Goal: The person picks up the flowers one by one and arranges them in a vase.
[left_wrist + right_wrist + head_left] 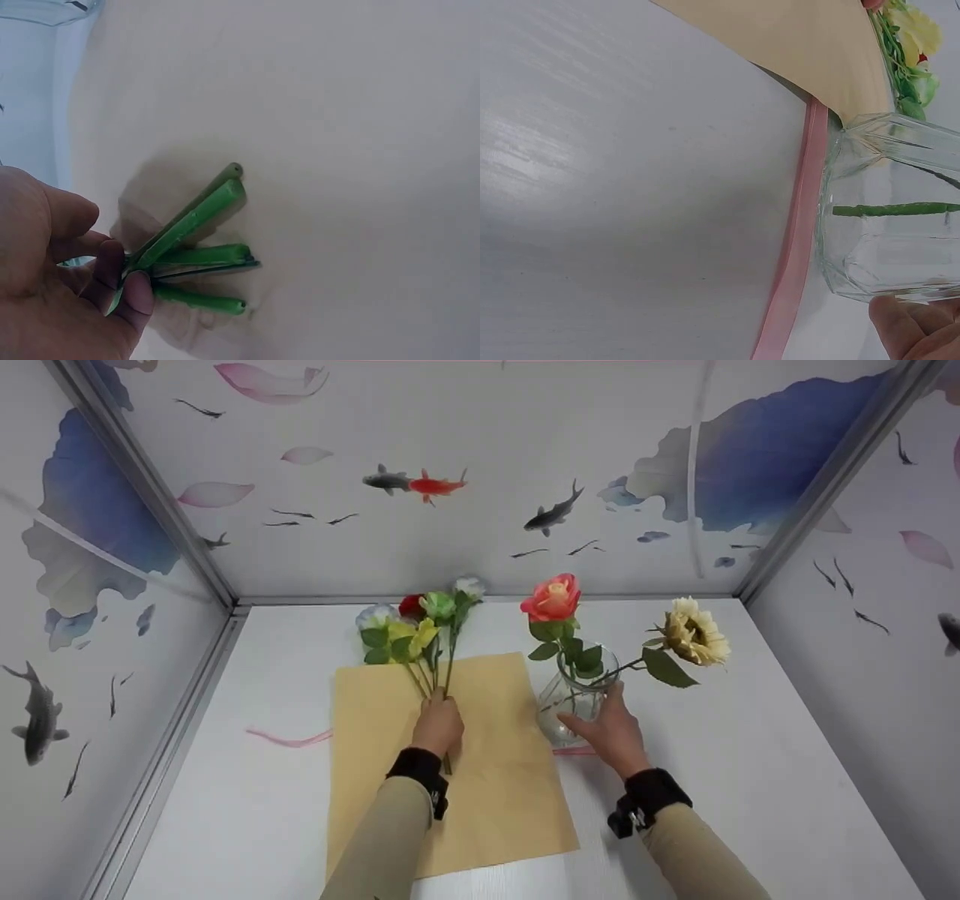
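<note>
Left hand [438, 725]: fingers curled round the gathered stems of a bunch of artificial flowers [417, 624], gripped just above the cut ends; the left wrist view shows the green stem ends [201, 240] fanning out past the fingertips over the paper.
Bunch: laid flat with its stems on the tan wrapping paper [495, 780] and its white, red, green and yellow heads spilling past the paper's far edge, seemingly so that the sheet lies under the stems.
Right hand [611, 730]: rests against the near side of the glass vase [574, 701], fingers relaxed and spread on the glass rather than curled round it, apparently steadying the vase.
Vase: clear, faceted, upright on the white desk [750, 780], just beside the paper's right edge, with a pink ribbon [799, 247] lying on the desk at its foot.
Contents: two stems, a coral rose [553, 598] standing fairly upright and a cream sunflower [695, 634] leaning far out to the right; whether the vase holds water cannot be told.
Surroundings: the desk is walled on three sides by panels printed with fish and lotus leaves.
</note>
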Demonstrator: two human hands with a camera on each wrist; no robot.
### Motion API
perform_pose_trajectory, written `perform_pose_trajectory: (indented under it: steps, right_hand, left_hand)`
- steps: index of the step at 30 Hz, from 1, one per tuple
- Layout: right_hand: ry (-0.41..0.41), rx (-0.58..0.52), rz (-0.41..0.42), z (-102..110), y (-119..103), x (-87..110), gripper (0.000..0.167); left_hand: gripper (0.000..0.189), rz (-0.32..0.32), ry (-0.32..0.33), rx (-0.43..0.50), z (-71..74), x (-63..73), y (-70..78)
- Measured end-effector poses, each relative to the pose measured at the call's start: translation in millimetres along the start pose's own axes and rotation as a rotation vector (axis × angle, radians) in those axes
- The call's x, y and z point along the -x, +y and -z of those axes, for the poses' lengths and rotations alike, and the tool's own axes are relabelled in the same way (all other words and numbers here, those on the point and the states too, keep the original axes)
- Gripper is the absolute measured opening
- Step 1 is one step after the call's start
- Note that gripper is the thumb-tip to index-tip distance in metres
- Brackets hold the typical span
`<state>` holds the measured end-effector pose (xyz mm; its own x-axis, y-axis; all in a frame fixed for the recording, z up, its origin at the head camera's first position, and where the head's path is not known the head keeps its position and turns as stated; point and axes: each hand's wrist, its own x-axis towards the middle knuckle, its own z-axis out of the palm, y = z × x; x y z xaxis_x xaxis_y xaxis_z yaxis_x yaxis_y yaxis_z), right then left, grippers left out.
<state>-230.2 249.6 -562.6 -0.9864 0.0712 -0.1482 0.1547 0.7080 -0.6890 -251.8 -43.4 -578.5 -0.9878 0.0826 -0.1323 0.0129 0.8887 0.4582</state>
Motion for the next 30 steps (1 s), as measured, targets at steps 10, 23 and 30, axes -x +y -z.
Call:
perform_pose_trajectory:
  steps: [10, 23, 30]
  right_hand:
    - [-0.023, -0.026, -0.026, 1, -2, -2.1, 0.138]
    - [-0.023, -0.037, -0.038, 0, 1, -2.4, 0.139]
    - [-0.005, -0.024, -0.003, 0, 1, -1.1, 0.137]
  left_hand:
    - [0.046, 0.045, 0.083, 0.053, -9.9, -6.2, -5.8]
    - [0.049, 0.096, 0.1, 0.075, -11.6, -8.5, -7.6]
    - [0.025, 0.102, 0.153, 0.025, -9.3, -4.8, -2.8]
